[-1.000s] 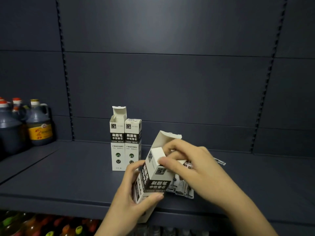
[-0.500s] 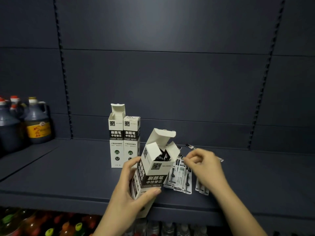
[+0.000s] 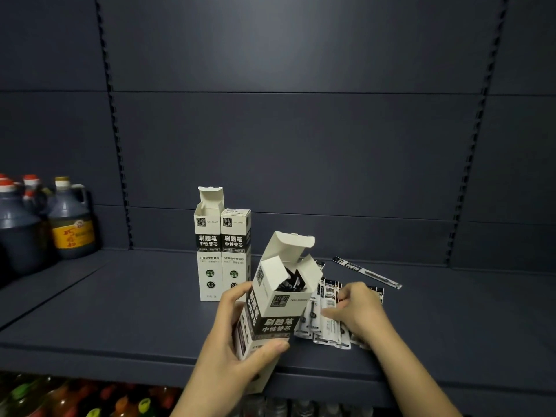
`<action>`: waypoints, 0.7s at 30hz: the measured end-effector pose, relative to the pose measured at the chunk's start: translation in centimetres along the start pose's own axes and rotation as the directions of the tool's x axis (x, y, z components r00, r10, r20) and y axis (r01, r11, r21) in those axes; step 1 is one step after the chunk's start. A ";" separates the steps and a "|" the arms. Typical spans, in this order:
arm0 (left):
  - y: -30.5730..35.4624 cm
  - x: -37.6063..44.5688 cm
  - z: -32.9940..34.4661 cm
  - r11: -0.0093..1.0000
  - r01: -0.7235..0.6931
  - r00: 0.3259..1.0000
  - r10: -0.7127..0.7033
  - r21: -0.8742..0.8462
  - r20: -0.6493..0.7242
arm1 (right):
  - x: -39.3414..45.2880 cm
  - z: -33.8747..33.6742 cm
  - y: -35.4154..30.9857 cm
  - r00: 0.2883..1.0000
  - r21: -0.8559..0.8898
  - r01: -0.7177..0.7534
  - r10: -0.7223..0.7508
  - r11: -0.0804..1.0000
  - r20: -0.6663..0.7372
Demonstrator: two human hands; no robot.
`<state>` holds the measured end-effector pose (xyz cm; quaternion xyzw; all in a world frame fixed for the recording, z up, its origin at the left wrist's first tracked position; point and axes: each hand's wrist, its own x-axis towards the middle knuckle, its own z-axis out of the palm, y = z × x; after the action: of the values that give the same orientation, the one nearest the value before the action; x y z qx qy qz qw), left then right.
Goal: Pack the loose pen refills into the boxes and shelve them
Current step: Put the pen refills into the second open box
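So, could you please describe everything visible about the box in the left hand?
The held box is tall white cardboard with a black printed band. It tilts over the shelf edge, top flaps open, dark refill ends showing inside. The left hand wraps its lower half; the right hand is beside it, on the loose refills.

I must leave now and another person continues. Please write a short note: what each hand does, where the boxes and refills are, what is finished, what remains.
Left hand: holds the open box, tilted, with refills already inside.
Right hand: on the pile of loose refills on the shelf, gathering some.
One single refill lies apart, behind the pile.
Two boxes stand at the back: closed box, and a flap-open box to its left.
Left: pack the remaining refills, close flaps, shelve.
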<state>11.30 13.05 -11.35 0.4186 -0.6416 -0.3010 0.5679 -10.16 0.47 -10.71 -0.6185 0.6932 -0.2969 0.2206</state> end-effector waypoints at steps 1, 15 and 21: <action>0.0 0.0 0.0 1.000 0.000 1.000 0.000 0.002 -0.001 | 0.1 -0.2 -0.1 1.000 -0.016 -0.010 0.010 1.000 0.015; 0.3 0.0 0.1 1.000 0.010 1.000 -0.010 0.016 0.019 | 0.3 -1.3 0.4 0.999 -0.143 -0.026 0.029 0.989 0.017; 0.4 0.0 0.1 1.000 0.009 1.000 -0.009 0.007 0.016 | -0.2 -0.8 -0.1 0.999 -0.152 0.019 -0.011 0.988 0.053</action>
<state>11.16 13.23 -11.06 0.4208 -0.6454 -0.3047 0.5600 -10.58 0.73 -10.08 -0.6463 0.7032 -0.2284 0.1887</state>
